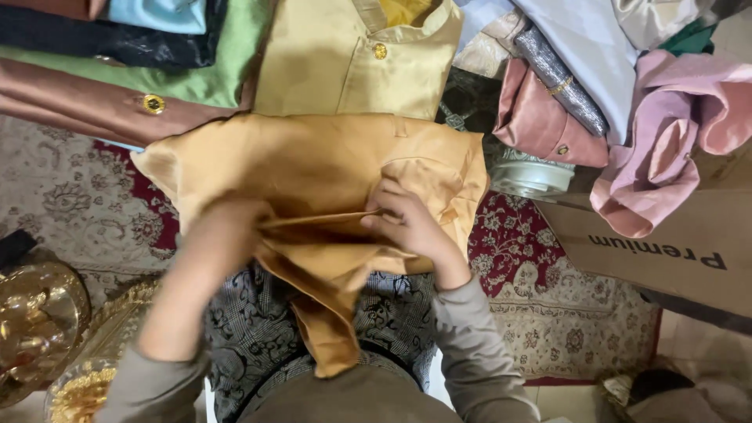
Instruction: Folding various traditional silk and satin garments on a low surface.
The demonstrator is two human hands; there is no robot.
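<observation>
Patterned carpet (70,196) underlies everything. One mustard-orange garment (313,168) lies spread crosswise, long axis left to right, its bulk just beyond both grips and a loose tail hanging nearer, over the lap. Beyond it: one folded gold tunic (345,66), two gold buttons visible in the pile. To the right of the grips: one cardboard box (666,243), one pink garment (674,133). Left hand (223,227), motion-blurred, grip closed on a fold of the garment; right hand (407,223), sharper, fingers pinched shut on the same fold's edge. Both hands touch the cloth, about equally near its centre.
</observation>
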